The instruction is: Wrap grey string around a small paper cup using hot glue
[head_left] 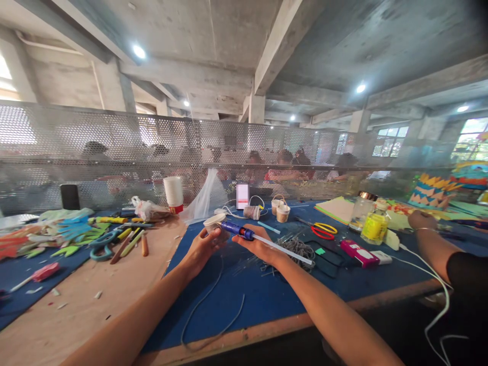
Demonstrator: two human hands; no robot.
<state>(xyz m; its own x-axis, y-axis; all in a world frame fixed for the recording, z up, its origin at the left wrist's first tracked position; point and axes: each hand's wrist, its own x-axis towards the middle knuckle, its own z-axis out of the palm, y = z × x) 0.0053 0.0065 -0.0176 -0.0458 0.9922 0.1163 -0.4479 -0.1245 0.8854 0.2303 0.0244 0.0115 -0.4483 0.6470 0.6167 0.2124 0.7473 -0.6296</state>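
Observation:
My left hand (pixel 204 246) is closed around a small white paper cup (pixel 214 219) above the blue mat. In my right hand (pixel 256 244) is a blue glue gun (pixel 236 230), its nozzle end at the cup's rim. A long translucent glue stick (pixel 284 249) sticks out of the gun's back end. The fingers of my right hand are partly hidden behind the gun. Beyond the right hand lies a tangled heap of grey cord (pixel 295 249). A loose piece of grey cord (pixel 206 295) curves over the mat below both hands.
Scissors with red and yellow handles (pixel 324 231) lie right of two small cups (pixel 282 213). Farther right are a yellow bottle (pixel 374 227), a magenta box (pixel 358 252) and another person's arm (pixel 434 249). Stacked paper cups (pixel 174 192) and blue-handled scissors (pixel 102 246) are left. A perforated screen (pixel 224 142) stands behind.

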